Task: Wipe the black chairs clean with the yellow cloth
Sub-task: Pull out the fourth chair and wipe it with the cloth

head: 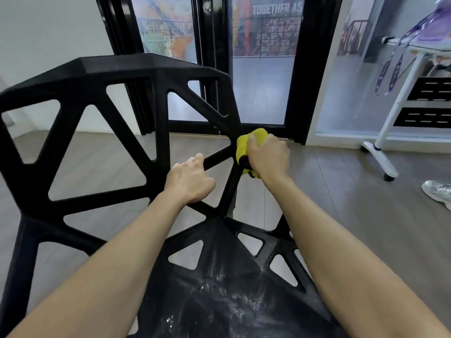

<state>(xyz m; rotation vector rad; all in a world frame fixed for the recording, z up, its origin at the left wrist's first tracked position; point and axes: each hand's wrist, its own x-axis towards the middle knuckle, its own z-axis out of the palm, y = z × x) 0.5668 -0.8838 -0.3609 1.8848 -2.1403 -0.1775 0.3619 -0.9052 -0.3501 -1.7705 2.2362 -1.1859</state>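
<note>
A black plastic chair (102,76) with triangular cut-outs fills the view, its backrest tilted away from me. White dust speckles its seat (227,296) below my arms. My right hand (267,157) grips the yellow cloth (246,145), wrapped around the right-hand strut of the backrest. My left hand (189,178) holds a diagonal strut near the middle of the backrest, its fingers curled over the bar.
Black-framed glass doors (258,89) stand just behind the chair. A white wheeled stand (380,142) with purple lanyards is at the right. Someone's grey sneaker (438,191) rests on the wooden floor at the right edge.
</note>
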